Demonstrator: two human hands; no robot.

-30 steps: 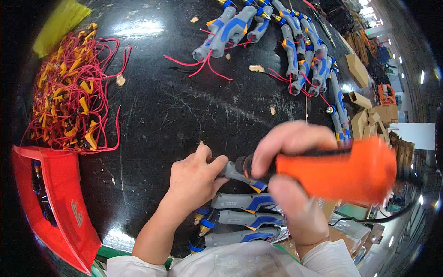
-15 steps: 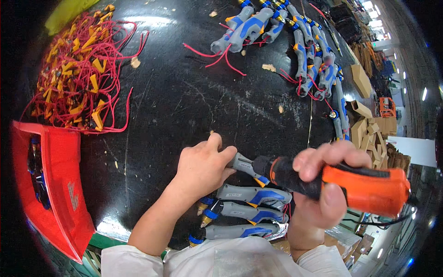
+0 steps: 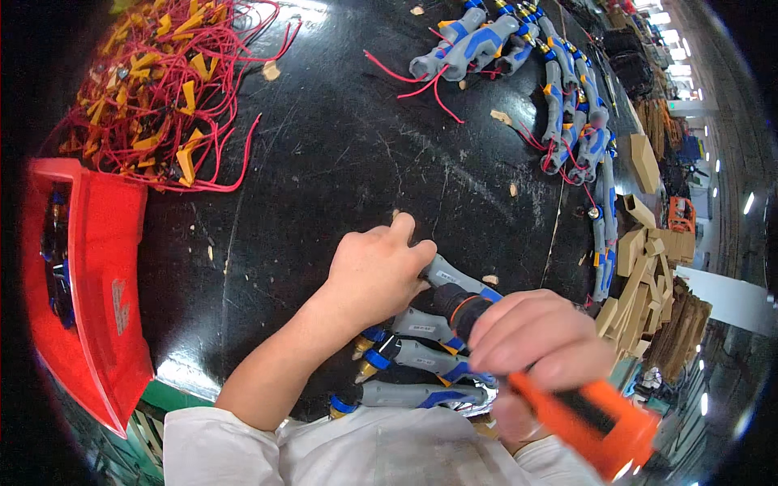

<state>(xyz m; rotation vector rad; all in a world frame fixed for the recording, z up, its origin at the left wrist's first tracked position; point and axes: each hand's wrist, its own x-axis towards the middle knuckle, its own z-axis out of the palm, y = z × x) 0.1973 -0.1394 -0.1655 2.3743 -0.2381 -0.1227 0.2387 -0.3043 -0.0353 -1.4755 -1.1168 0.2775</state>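
My left hand (image 3: 377, 267) is closed around the end of a grey-and-blue torch handle (image 3: 454, 274) on the black table. My right hand (image 3: 539, 340) grips an orange-and-black electric screwdriver (image 3: 600, 433), slanted with its back end toward my lower right. The black nose (image 3: 460, 308) of the screwdriver lies over the handle; its tip is hidden, so contact cannot be told. Just below are several similar handles in a row, among them one (image 3: 417, 394) nearest my shirt, with blue-and-brass fittings at their left ends.
On the left stands a red bin (image 3: 113, 300) with dark parts inside. Beyond it lies a tangled heap of red wires with orange triggers (image 3: 190, 97). Several grey-and-blue handles (image 3: 482, 44) with red wires lie at the far right. Cardboard pieces (image 3: 644, 162) are past the table's right edge.
The screwdriver has tilted, its orange back end swinging down toward me, and my right hand has turned with it. My left hand keeps its hold on the handle. The whole view has shifted slightly.
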